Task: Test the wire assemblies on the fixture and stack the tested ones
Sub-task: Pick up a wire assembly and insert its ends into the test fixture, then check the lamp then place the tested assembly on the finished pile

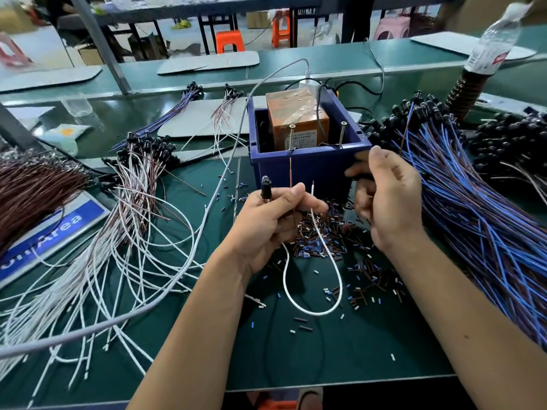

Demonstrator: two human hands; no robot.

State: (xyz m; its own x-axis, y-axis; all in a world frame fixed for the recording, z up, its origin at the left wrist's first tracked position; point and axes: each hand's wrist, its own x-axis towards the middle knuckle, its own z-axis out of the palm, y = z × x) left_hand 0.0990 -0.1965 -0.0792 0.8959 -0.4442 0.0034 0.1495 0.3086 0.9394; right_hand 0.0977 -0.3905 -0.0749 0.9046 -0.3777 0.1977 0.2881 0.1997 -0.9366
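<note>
— While you're standing there, which step is this?

— Testing, I'd say. The left hand [268, 220] pinches one assembly [312, 261]: its black lamp [265, 187] stands above the thumb, the brown lead [291, 173] and the white lead [313, 189] point up past the fingers, and the white wire loops down toward the wrist.

— And the right hand [384, 199]?

— Curled, beside the left; whether it holds anything I cannot tell.

— The fixture?

— Just beyond both hands: a blue box [307, 167] with two screws [291, 137] standing on its near rim.

— Next move?

— Probably one bare tip to each screw, then watch the lamp. The tested pile [139, 179] lies left of the left hand; blue ones [461, 196] lie right of the right.
</note>
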